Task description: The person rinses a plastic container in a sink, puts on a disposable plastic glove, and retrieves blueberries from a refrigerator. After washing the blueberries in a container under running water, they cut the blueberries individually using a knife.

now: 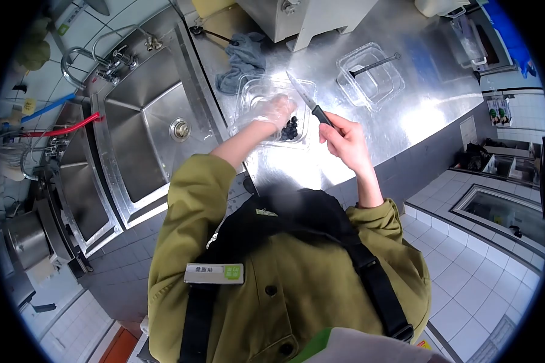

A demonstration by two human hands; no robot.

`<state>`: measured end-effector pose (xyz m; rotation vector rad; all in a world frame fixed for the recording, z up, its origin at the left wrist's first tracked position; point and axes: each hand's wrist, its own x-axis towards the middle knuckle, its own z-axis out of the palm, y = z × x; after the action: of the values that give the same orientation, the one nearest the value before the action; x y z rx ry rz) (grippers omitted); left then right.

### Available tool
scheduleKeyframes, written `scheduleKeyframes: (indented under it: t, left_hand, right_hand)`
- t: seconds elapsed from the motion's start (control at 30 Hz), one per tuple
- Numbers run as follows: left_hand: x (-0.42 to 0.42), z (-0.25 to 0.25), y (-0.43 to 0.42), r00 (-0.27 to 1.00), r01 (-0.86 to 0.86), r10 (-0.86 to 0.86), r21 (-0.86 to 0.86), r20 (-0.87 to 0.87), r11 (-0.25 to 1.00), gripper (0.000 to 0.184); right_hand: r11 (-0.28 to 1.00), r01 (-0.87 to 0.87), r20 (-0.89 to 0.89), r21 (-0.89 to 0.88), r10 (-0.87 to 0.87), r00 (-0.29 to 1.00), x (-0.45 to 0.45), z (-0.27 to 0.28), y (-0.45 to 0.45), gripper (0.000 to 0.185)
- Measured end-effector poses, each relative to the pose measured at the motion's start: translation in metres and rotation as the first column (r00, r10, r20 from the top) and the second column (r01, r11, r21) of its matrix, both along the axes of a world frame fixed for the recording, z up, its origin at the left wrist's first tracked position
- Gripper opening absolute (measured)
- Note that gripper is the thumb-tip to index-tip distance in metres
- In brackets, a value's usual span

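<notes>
My right hand is wrapped round the black handle of a small knife, its blade pointing up and to the left. A loose clear plastic glove covers my left hand, which is inside a clear plastic container. The fingers of that hand are curled together, and whatever they hold is hidden. Just beside it, small dark round pieces, like blueberries, lie in a heap at the container's near right part. The knife blade is above the container's right side, apart from the dark pieces.
A second clear container with a long thin utensil stands right on the steel counter. A grey cloth lies behind my container. At left are steel sinks with taps. A large metal appliance stands at the back.
</notes>
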<state>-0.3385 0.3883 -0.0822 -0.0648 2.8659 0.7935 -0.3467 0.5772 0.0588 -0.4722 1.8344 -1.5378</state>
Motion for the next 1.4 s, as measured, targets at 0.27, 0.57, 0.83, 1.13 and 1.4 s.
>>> scheduleKeyframes:
  t: [0.27,0.57,0.83,1.13,1.4]
  left_hand:
    - [0.05,0.098,-0.013,0.901,-0.314,0.304,0.949,0.31,-0.035,0.03]
    - [0.083,0.11,-0.018,0.903,-0.099,0.341,0.896,0.264,-0.432,0.03]
    - [0.081,0.106,-0.015,0.875,-0.146,0.376,0.906,0.306,-0.398,0.026]
    - [0.09,0.136,-0.008,0.947,-0.205,0.201,0.955,0.249,-0.215,0.029]
    - [0.089,0.123,-0.021,0.911,-0.151,0.34,0.955,0.234,-0.254,0.029]
  right_hand:
    - [0.996,-0.022,-0.264,0.088,0.045,0.964,0.007,0.0,0.004,0.03]
    - [0.991,-0.123,-0.467,0.057,0.135,0.874,0.021,-0.001,0.001,0.032]
    - [0.984,-0.144,-0.591,0.103,0.177,0.787,0.024,0.01,0.005,0.032]
    - [0.963,-0.23,-0.566,0.14,0.269,0.779,0.024,0.028,-0.003,0.032]
    - [0.967,-0.205,-0.647,0.149,0.252,0.719,0.013,0.039,0.002,0.032]
